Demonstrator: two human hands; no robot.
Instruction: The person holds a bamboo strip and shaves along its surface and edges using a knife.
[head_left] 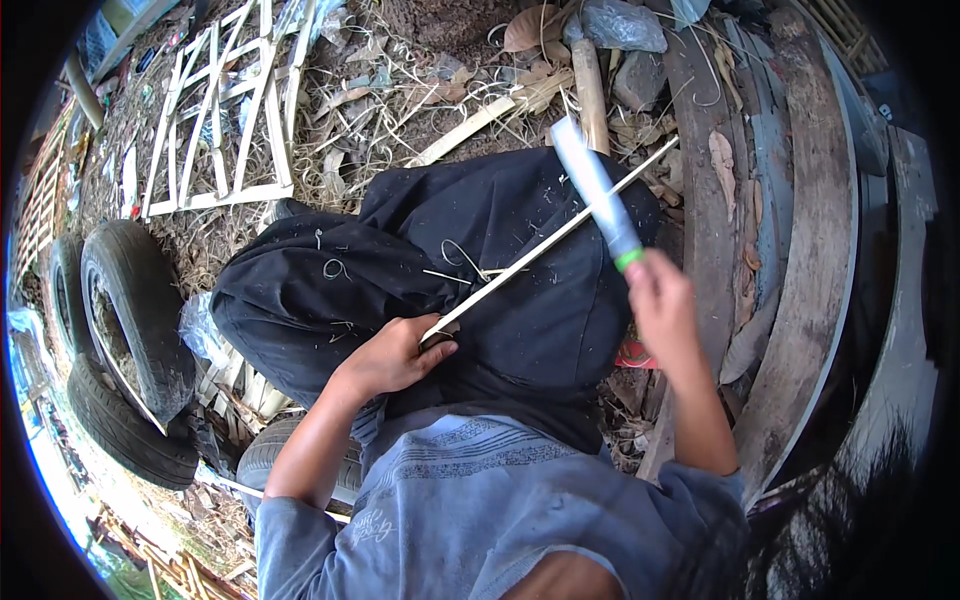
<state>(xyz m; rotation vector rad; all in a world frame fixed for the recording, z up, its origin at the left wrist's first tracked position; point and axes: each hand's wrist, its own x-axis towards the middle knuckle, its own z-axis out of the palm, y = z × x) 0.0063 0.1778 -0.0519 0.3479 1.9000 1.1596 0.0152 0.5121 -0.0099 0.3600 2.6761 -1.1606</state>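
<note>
My left hand (402,358) is closed round the lower end of a thin pale bamboo strip (525,258). The strip slants up to the right across my dark trousers (300,275). In my right hand (661,300) is a knife (594,187) with a green handle end and a broad, bright blade, slightly smeared by motion. The blade points up and to the left and overlaps the strip near its far end; I cannot tell whether they touch. Thin curled shavings (458,254) lie on the cloth over my legs.
A lattice frame of pale strips (215,130) lies at the far left. Old tyres (140,310) stand on the left. Weathered planks (795,250) run along the right. Beyond my knees are a split bamboo piece (465,132), a round pole (590,95), dry leaves and plastic bags (622,25).
</note>
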